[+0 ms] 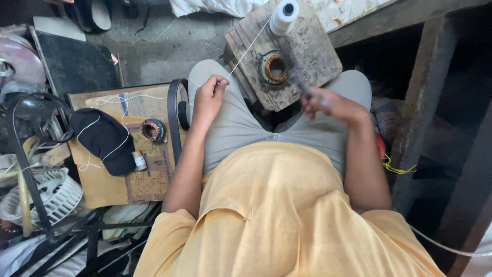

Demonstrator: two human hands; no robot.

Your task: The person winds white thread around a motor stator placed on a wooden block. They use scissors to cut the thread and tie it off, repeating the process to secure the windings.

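A thin white thread is being drawn taut from a white cone-shaped spool standing at the far edge of a worn square wooden block, and its near end is being pinched between thumb and forefinger of the left hand, which is being held above the left thigh. Near the middle of the block a rusty ring-shaped motor stator with copper windings is lying; whether the thread passes through it cannot be told. The right hand is being held just near of the block, blurred; its fingers are curled around a thin dark tool whose tip is pointing toward the ring, though the exact grip cannot be made out.

As a judgement, the binding of the ring is seeming barely begun: no white lacing is being shown on its windings, and the thread is only being paid out from the spool.

The block is being propped between the knees of the seated person, grey trousers and a yellow shirt being worn. To the left, on a brown cardboard sheet, a second smaller wound stator with a blue rim, a black cap, a small thread bobbin and loose white thread are lying. A black belt-like strap is looping beside the left thigh. Farther left, a white fan guard and metal frames are being stored.
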